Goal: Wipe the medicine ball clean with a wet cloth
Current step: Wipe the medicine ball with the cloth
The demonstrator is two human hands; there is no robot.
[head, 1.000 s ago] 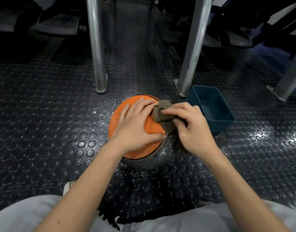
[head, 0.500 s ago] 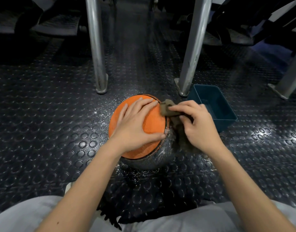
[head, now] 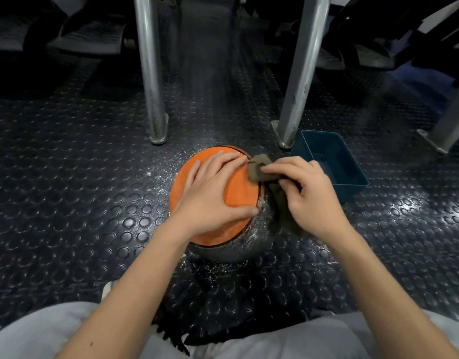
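Your left hand (head: 210, 195) flat on the round orange and grey medicine ball (head: 238, 193), fingers spread, your right hand (head: 308, 195) pinching the crumpled brown wet cloth (head: 259, 168) at its fingertips, cloth touching the ball's top right edge

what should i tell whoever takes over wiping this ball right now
Left hand: flat on the orange top of the medicine ball, steadying it on the floor.
Right hand: pinches the brown cloth against the ball's upper right edge.
Blue tub: on the floor right of the ball.
Done: wiping under way at that edge; how much is clean cannot be told.
To do: dark lower panels and the hidden underside; likely turn the ball.
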